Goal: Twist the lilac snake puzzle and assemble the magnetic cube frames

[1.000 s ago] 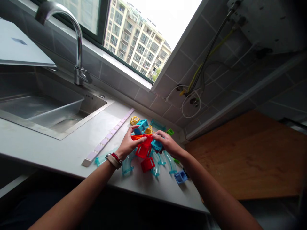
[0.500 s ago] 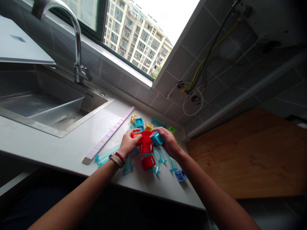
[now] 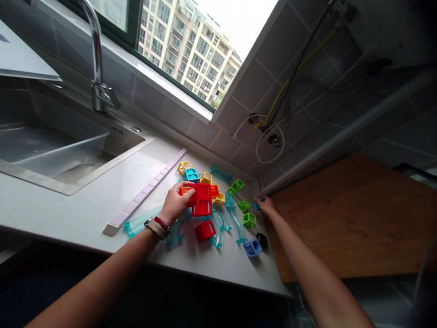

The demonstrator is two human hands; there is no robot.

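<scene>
A cluster of red and orange open-frame plastic blocks (image 3: 202, 205) is grasped in the left hand (image 3: 174, 202), between the table's (image 3: 235, 278) front and back edges. By its right edge, the right hand (image 3: 268, 207) touches a blue plastic block (image 3: 256, 205); whether it grips, I cannot tell.

There are red blocks (image 3: 202, 200), a bright blue block (image 3: 256, 205), green cubes (image 3: 249, 220) and translucent teal tubes (image 3: 238, 225).

A kitchen: sink (image 3: 127, 140) and faucet (image 3: 98, 94).
</scene>
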